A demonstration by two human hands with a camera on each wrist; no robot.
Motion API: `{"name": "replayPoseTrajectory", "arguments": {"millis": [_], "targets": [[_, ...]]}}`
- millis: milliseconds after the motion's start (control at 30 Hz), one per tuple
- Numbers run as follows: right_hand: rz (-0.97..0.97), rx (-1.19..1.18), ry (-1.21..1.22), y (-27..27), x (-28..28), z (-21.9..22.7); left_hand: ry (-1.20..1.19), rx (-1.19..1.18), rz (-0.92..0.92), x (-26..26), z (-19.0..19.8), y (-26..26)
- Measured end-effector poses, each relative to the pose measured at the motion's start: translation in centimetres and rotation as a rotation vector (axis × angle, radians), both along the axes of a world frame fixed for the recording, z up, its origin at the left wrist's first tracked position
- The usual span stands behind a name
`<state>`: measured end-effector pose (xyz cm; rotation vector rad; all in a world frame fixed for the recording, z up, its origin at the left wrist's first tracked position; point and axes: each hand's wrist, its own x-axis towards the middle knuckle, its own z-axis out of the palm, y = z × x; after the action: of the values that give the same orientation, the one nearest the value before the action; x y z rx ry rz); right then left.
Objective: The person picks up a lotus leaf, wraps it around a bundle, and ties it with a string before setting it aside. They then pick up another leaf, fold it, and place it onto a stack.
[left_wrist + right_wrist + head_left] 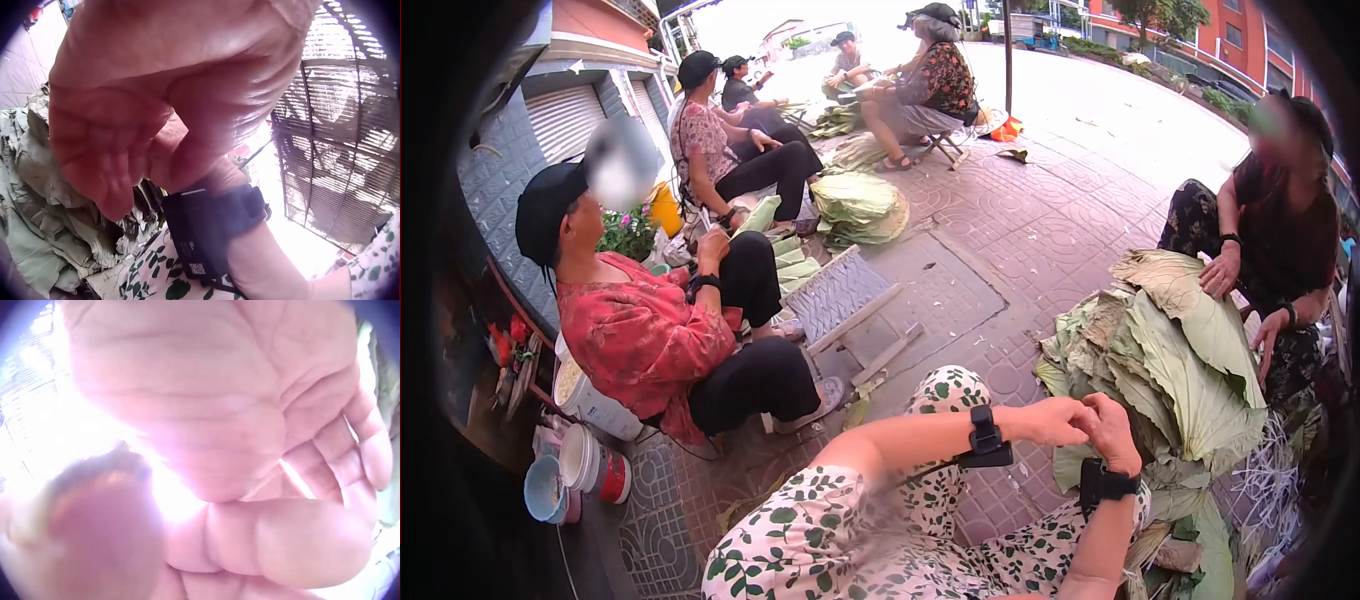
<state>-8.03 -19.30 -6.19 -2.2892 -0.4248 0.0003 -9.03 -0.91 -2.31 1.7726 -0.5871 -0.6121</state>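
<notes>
Head view: the left hand (pixel 1055 420) and the right hand (pixel 1112 432) are brought together above the lap, touching each other, at the near edge of a pile of large green leaves (pixel 1175 365). Nothing can be made out between the palms, and no leaf is gripped. From the left wrist view the left hand (pixel 144 106) is seen with fingers loosely curled, and the right wrist with its black camera strap (pixel 209 228) lies just beneath it. In the right wrist view the right hand (pixel 250 425) fills the picture, relaxed and half curled; whether anything small is pinched cannot be told because of glare.

The leaves are stacked flat, one upon another, just beside the person's knees, probably so that each can be lifted without rising. Across the pile a seated person's hand (pixel 1222 272) rests on the top leaf. A second stack of leaves (pixel 858 205) lies on the brick paving (pixel 1040 230), well apart, near other seated people.
</notes>
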Motion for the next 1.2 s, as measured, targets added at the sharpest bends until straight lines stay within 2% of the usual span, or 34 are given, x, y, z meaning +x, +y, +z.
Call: {"name": "replayPoseTrajectory", "arguments": {"millis": [33,100,167,200,267,300,367,433,467,500,567,600,667,700,767,833,900,967,1033,1100,1200], "targets": [[0.008,-0.008,-0.005,-0.3,0.1,-0.6,0.151,-0.052,0.022,0.3,0.8,1.0],[0.048,-0.047,-0.093,-0.3,0.1,0.0,0.204,-0.178,0.145,-0.4,3.0,3.7],[0.058,-0.044,0.004,-0.1,-0.5,0.4,0.149,-0.147,0.256,-1.4,4.5,6.8],[0.067,-0.045,-0.024,-0.1,-0.7,0.4,0.155,-0.137,0.269,-2.0,4.0,8.2],[0.07,-0.042,-0.045,0.0,-0.7,0.1,-0.135,0.03,0.529,-2.9,2.3,11.1],[0.076,-0.04,-0.051,0.0,-0.8,0.3,-0.126,0.04,0.533,-4.0,1.8,12.0],[0.093,-0.034,-0.038,0.1,-0.9,0.7,-0.072,0.119,0.697,-6.6,0.5,13.3],[0.097,-0.051,-0.059,0.2,-1.0,0.8,0.371,0.136,0.786,-9.2,-2.4,14.4],[0.084,-0.049,-0.076,0.2,-0.9,0.5,0.437,0.153,0.795,-10.7,-3.7,14.6],[0.088,-0.05,-0.074,0.2,-0.8,0.3,0.502,0.169,0.802,-12.2,-5.1,14.9],[0.095,-0.057,-0.09,0.2,-0.7,0.0,0.581,0.142,0.761,-14.8,-10.7,16.7],[0.096,-0.059,-0.088,0.3,-0.8,0.1,0.584,0.141,0.762,-15.6,-9.9,16.6],[0.11,-0.042,-0.103,0.4,-0.8,0.3,0.746,-0.118,0.767,-17.1,-7.3,15.5],[0.111,-0.044,-0.104,0.5,-0.8,0.4,0.745,-0.12,0.768,-16.8,-7.0,15.6],[0.09,-0.048,0.013,0.7,-0.8,0.7,0.591,0.177,0.621,-15.3,-6.0,15.8],[0.089,-0.034,0.062,0.8,-0.6,0.4,0.636,0.146,0.662,-13.4,-5.2,15.7],[0.078,-0.019,0.112,0.6,-0.2,-0.6,0.519,0.122,0.628,-11.5,-4.2,15.4],[0.115,-0.073,-0.074,0.5,0.3,-1.8,0.52,0.133,0.612,-10.2,-6.1,15.3],[0.1,-0.065,-0.04,0.6,0.0,-1.0,0.522,0.147,0.603,-10.4,-7.4,15.7],[0.083,-0.054,-0.002,0.8,-0.2,-1.0,0.586,0.029,0.402,-12.4,-8.7,16.4],[0.074,-0.08,-0.056,0.4,-0.2,-1.2,0.697,-0.043,0.275,-13.7,-9.8,17.1]]}}
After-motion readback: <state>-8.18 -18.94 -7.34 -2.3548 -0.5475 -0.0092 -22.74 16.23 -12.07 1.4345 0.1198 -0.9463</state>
